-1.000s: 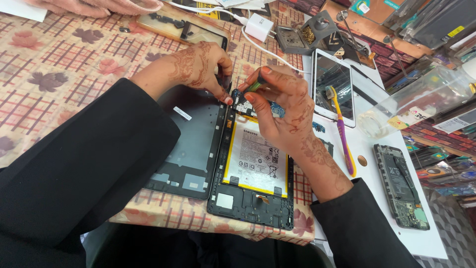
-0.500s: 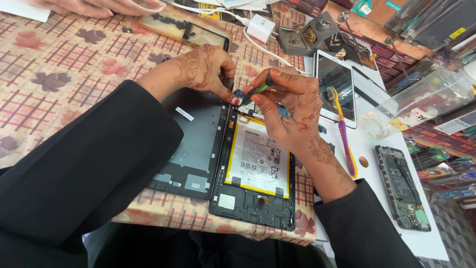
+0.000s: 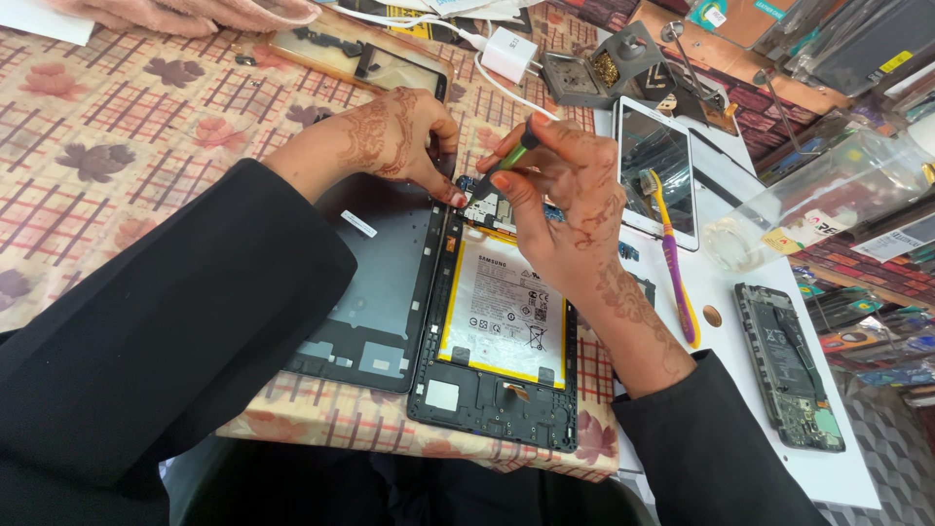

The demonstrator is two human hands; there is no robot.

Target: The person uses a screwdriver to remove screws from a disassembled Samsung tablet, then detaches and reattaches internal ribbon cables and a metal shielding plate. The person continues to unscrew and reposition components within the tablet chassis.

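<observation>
An opened tablet (image 3: 492, 394) lies on the table in front of me, its white and yellow battery (image 3: 508, 310) exposed. Beside it on the left rests the dark back cover (image 3: 375, 292). My right hand (image 3: 565, 209) grips a small green-handled screwdriver (image 3: 508, 161), tip down at the tablet's top edge. My left hand (image 3: 404, 136) presses its fingertips on the top corner of the tablet, right next to the screwdriver tip.
A white phone (image 3: 657, 166) and a purple and yellow toothbrush (image 3: 672, 263) lie to the right. A stripped phone frame (image 3: 789, 365) sits on the white mat. A white charger (image 3: 506, 54), a metal holder (image 3: 599, 68) and another person's hand (image 3: 185, 15) are at the far edge.
My right hand has lifted and tilted the screwdriver slightly at the tablet's top edge. My left hand stays pressed at the corner.
</observation>
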